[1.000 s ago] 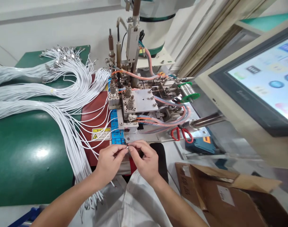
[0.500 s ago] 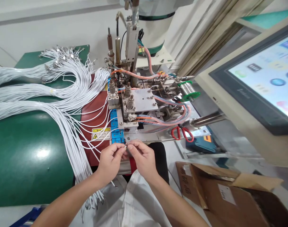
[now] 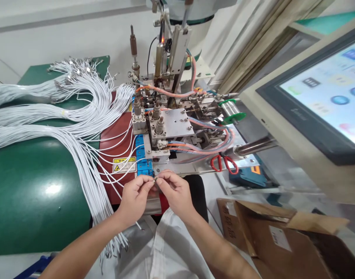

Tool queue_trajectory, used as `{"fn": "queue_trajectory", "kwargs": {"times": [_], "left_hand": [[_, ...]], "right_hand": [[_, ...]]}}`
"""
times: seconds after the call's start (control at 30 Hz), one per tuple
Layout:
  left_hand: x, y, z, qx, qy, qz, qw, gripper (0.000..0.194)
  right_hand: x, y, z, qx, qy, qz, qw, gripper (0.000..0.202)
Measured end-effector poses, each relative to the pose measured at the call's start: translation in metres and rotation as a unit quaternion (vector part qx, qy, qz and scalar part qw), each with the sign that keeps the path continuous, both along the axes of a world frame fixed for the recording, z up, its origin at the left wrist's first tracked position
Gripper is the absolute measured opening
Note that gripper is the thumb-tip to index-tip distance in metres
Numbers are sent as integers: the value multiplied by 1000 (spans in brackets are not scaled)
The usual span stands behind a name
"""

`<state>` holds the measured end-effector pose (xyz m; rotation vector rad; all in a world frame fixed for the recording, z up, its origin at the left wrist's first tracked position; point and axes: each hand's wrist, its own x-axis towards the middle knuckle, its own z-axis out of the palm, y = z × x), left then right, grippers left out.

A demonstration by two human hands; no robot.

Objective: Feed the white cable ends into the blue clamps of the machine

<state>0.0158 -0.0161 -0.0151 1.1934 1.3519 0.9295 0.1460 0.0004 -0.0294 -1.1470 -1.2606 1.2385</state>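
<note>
My left hand (image 3: 135, 197) is closed in a pinch on a white cable that runs in from the bundle on the left. Facing it, my right hand (image 3: 177, 193) pinches the tip of that cable, its fingertips nearly touching the left ones. Only a tiny light bit shows between them, and its details are too small to tell. Just beyond the fingers lies the blue fixture block (image 3: 144, 166) at the machine's edge, with several white cables lying in it. The white cable bundle (image 3: 90, 178) hangs over the table edge beside my left forearm.
A soldering machine (image 3: 174, 122) stands ahead, with a green-rimmed wire spool (image 3: 232, 110) and red-handled scissors (image 3: 224, 164) to the right. A touchscreen (image 3: 325, 93) juts in at the right, above an open cardboard box (image 3: 282, 244). More cables lie on the green table (image 3: 43, 193).
The machine's upright head has shifted to the right, and a small red light now shows on it. Both hands stay almost in place, still pinching, with slight finger movement.
</note>
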Motion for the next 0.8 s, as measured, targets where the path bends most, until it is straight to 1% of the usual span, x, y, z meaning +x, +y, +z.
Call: {"fn": "queue_trajectory", "kwargs": {"times": [0.07, 0.13, 0.2, 0.3, 0.37, 0.4, 0.43, 0.47, 0.5, 0.57, 0.63, 0.67, 0.73, 0.8], "left_hand": [[-1, 0, 1, -3, -10, -1, 1000, 19], [-4, 2, 2, -2, 4, -23, 1000, 20], [-8, 5, 5, 0, 39, -72, 997, 20], [-15, 9, 10, -2, 100, -168, 981, 22], [-18, 11, 13, -3, 127, -205, 970, 24], [-18, 11, 13, -5, 131, -208, 969, 24], [-17, 10, 13, -6, 129, -198, 972, 23], [-16, 9, 12, -7, 122, -176, 977, 22], [-14, 8, 11, -8, 108, -145, 983, 20], [-9, 4, 6, -3, 77, -74, 994, 19], [-5, 0, 2, 12, 62, -20, 998, 19], [-4, -1, 0, 20, 63, -3, 998, 19], [-3, -4, -4, 31, 71, 20, 997, 20], [-3, -7, -7, 27, 69, 31, 997, 20]], "right_hand": [[0, 1, 0, -13, 17, 6, 1000, 9], [4, 5, 3, 2, -5, 27, 1000, 9], [13, 11, 9, 28, -51, 77, 995, 10], [26, 19, 17, 65, -119, 176, 975, 11], [31, 22, 20, 95, -150, 213, 961, 11], [31, 21, 20, 106, -159, 216, 957, 11], [29, 20, 19, 111, -164, 206, 958, 11], [26, 18, 18, 110, -162, 182, 964, 11], [21, 15, 16, 103, -156, 144, 972, 11], [10, 7, 13, 80, -139, 47, 986, 12], [-1, 0, 10, 65, -129, -38, 989, 12], [-5, -3, 8, 68, -130, -67, 987, 12], [-11, -7, 6, 95, -144, -100, 980, 11], [-12, -9, 4, 131, -164, -109, 972, 11]]}}
